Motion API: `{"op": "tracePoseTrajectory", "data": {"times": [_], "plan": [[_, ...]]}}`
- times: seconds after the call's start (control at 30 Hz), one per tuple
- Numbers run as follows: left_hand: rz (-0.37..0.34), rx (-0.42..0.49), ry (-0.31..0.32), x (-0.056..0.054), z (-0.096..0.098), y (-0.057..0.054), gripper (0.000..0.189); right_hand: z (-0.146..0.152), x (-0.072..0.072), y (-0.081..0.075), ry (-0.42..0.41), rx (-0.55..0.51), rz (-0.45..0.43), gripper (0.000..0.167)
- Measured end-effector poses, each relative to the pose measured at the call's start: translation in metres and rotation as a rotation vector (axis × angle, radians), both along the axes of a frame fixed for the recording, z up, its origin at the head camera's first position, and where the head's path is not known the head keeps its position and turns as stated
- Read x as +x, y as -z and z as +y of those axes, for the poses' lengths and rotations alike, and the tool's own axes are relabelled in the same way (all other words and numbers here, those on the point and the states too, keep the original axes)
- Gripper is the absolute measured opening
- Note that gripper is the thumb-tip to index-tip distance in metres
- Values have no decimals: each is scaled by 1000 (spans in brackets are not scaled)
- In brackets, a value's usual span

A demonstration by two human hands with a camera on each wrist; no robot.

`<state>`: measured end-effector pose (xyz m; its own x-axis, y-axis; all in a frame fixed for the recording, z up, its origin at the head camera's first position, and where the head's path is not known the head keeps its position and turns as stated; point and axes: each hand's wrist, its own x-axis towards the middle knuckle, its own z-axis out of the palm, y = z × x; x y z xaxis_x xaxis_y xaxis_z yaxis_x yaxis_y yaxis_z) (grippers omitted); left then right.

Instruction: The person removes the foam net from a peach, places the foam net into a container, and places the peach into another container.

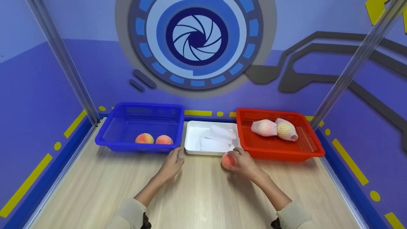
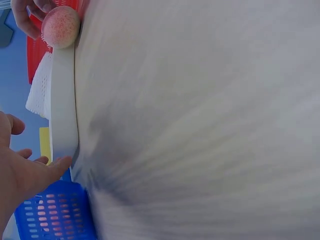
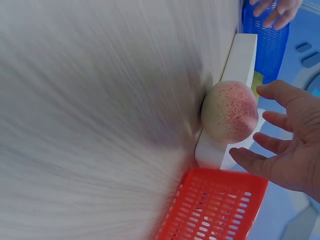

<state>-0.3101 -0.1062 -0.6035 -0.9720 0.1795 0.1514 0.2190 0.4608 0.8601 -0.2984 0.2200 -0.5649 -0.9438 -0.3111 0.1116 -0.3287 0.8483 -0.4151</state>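
A pink peach (image 1: 229, 161) sits on the table in front of the white tray. My right hand (image 1: 244, 163) is right beside it, and in the right wrist view its spread, bent fingers (image 3: 277, 145) do not close round the peach (image 3: 230, 112). Whether a fingertip touches the fruit I cannot tell. My left hand (image 1: 172, 163) holds nothing, close to the front right corner of the blue basket (image 1: 127, 148). In the left wrist view its fingers lie loosely apart. Inside the blue basket are two bare peaches (image 1: 144, 138).
Between the baskets stands the white tray (image 1: 192, 140), holding several white foam net sleeves (image 1: 214, 144). The red basket (image 1: 273, 155) on the right contains two fruits in foam nets (image 1: 264, 128). Wall panels (image 1: 95, 79) and metal posts (image 1: 349, 66) enclose the table (image 1: 197, 197).
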Motion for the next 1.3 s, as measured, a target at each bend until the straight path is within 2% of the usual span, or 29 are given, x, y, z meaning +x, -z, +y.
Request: {"op": "tracePoseTrajectory", "data": {"times": [0.23, 0.33, 0.5, 0.73, 1.0, 1.17, 1.3], "plan": [[-32, 43, -31, 13, -24, 7, 48, 2, -1, 2, -11, 2, 20, 51], [-56, 93, -60, 16, -38, 9, 49, 2, -1, 2, -7, 6, 27, 51], [-81, 157, -131, 22, -67, 11, 47, 1, -3, 3, -2, 18, 20, 50], [-146, 177, -228, 32, -109, 13, 49, 0, -5, 7, -35, -12, 41, 46], [-182, 228, -380, 22, -152, 9, 56, 0, -8, 11, -55, -42, 78, 41], [-180, 313, -551, 7, -181, -5, 56, -1, -9, 13, -50, -50, 76, 41], [-228, 402, -683, -7, -204, -19, 56, -2, -9, 13, -41, -40, 88, 40]]}}
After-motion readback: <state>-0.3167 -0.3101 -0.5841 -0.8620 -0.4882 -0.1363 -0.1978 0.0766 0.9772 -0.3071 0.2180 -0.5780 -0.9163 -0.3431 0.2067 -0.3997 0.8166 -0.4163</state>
